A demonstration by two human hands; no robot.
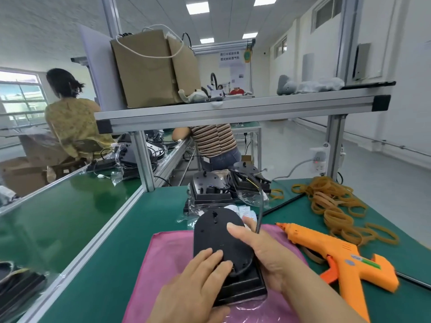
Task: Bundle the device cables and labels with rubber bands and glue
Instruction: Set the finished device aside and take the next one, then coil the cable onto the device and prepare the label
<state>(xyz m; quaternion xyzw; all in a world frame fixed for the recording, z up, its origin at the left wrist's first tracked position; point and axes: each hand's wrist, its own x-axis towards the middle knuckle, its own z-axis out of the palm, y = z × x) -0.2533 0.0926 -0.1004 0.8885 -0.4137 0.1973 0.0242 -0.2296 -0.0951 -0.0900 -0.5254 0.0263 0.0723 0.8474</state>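
Two hands on black device (217, 231): right hand (263, 250) clasping its right edge beside cable (260, 213), left hand (200, 283) fingers flat on near end.

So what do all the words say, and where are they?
White hanging sign: two rows of Chinese characters, too blurred to read.
Glue gun stickers: too small to read.
White packets: print too small.
No other text shows.

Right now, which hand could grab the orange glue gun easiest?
Probably the right hand: the glue gun lies beside it, on its side of the black device. The left hand would have to cross over.
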